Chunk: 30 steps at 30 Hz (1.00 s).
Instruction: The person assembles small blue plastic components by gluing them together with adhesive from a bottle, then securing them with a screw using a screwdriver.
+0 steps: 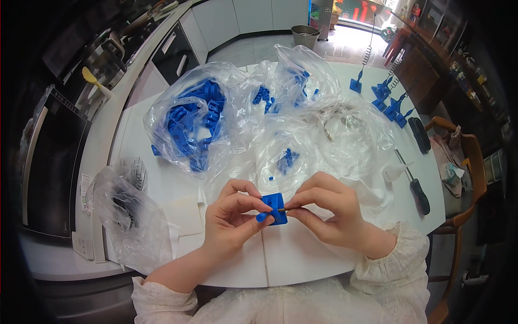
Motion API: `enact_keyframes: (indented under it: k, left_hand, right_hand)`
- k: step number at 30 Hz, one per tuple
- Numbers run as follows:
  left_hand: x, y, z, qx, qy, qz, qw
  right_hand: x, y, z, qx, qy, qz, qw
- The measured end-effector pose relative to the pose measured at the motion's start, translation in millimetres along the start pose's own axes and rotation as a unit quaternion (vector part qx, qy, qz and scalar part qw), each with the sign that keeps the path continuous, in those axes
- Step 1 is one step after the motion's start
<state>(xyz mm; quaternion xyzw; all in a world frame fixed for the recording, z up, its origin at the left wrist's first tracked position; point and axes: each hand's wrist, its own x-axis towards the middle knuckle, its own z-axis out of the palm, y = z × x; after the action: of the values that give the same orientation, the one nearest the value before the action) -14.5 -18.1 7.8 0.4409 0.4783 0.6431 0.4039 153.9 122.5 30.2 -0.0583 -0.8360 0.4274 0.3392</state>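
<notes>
Blue block (275,203) at 6 o'clock on table (299,259), pinched by left hand (225,220); right hand (335,209) grips thin pin (283,210) at block's 3 o'clock. I'd brace the block, keep pin straight, go gently.

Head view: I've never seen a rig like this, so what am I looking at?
There is no machine here: a person works with two bare hands. The picture comes from a wide fisheye camera worn on the head, looking down, so straight edges bend near the rim. The left hand holds a blue, squarish plastic block; the right hand pinches a thin, brownish rod at its side. Whether the rod goes into the block, I cannot tell. On the smooth white table lie crumpled clear plastic bags, some with blue plastic parts inside. Toward the right lies a black-handled screwdriver with a metal shaft.
</notes>
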Motion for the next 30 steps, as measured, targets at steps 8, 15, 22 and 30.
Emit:
enact_keyframes:
  k: [8, 15, 22, 30]
  left_hand:
    - [1.0, 0.6, 3.5, 0.024, 0.025, -0.018, 0.999]
    - [1.1, 0.0, 2.0, -0.019, 0.018, -0.042, 0.999]
    - [-1.4, -0.9, 5.4, 0.039, 0.042, 0.0, 0.998]
    - [-2.0, 2.6, 9.7, 0.039, 0.057, -0.027, 0.997]
  right_hand:
    - [-3.9, 6.1, 6.9, 0.116, 0.006, 0.112, 0.987]
    - [-2.1, 3.9, 8.5, -0.111, 0.048, -0.062, 0.991]
    - [-1.2, 6.6, 10.0, -0.031, 0.011, -0.014, 0.999]
    - [-6.9, 9.0, 14.8, -0.015, 0.022, 0.031, 0.999]
